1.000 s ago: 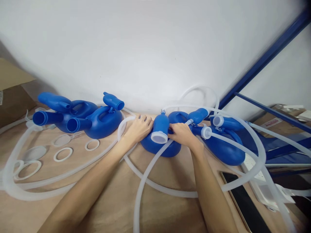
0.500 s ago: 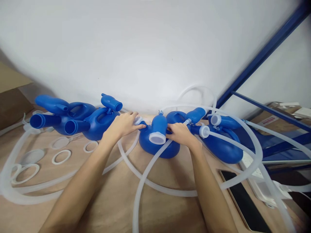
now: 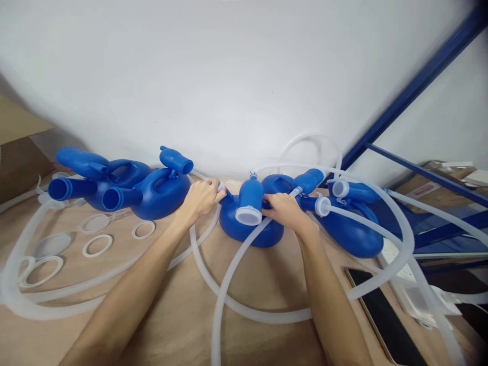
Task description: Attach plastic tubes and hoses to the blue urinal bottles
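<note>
A blue bottle [image 3: 247,239] stands at the centre, with a smaller blue piece [image 3: 250,195] with a white-rimmed mouth above it. At the bottle's left neck, my left hand [image 3: 203,197] is closed round a white tube end or cap [image 3: 220,186], partly hidden by the fingers. My right hand [image 3: 284,207] is closed on the blue bottle's right side, beside the smaller piece, with its fingertips partly hidden. A translucent tube [image 3: 229,279] runs from behind the smaller piece's mouth toward the bottom edge. Another tube [image 3: 267,317] loops below the bottle between my forearms.
Blue bottles [image 3: 156,195] stand at the left, and others [image 3: 353,234] with tubes at the right. White rings [image 3: 98,245] and a flat lid [image 3: 52,245] lie at left. A phone [image 3: 387,315], a power strip [image 3: 400,262] and a blue metal frame [image 3: 419,81] are at right.
My left hand has drawn its fingers together round the white piece at the bottle's neck. The tube loop below has shifted slightly lower. My right hand has stayed nearly in place.
</note>
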`<act>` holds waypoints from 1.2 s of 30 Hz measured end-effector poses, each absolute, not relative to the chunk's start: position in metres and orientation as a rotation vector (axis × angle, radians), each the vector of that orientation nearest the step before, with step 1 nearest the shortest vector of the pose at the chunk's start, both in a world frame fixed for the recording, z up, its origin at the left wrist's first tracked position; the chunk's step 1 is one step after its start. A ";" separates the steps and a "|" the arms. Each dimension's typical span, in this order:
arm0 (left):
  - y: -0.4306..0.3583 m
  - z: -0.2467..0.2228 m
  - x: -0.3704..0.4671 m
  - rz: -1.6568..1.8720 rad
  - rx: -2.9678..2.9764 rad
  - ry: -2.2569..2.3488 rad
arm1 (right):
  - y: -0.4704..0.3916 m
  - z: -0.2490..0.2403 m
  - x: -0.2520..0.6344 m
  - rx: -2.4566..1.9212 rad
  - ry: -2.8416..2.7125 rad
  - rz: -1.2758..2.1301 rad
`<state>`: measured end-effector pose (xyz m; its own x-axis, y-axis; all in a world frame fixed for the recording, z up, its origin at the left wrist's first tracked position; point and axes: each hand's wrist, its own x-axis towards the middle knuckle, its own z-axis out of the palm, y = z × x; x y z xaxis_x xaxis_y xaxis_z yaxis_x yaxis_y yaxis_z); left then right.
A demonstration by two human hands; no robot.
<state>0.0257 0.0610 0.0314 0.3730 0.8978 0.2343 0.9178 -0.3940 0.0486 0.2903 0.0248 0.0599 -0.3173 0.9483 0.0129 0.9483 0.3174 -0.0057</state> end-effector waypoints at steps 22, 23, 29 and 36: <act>0.064 0.060 -0.021 -0.716 -2.171 -1.721 | 0.018 0.074 0.291 -1.787 -2.639 0.103; 0.062 0.063 -0.020 -0.696 -2.224 -1.643 | 0.018 0.073 0.292 -1.779 -2.636 0.085; 0.045 0.082 0.006 -0.697 -2.859 -1.464 | 0.023 0.063 0.291 -1.701 -2.632 -0.043; 0.056 0.059 0.020 -1.047 -3.045 -1.677 | 0.024 0.063 0.289 -1.644 -2.543 0.152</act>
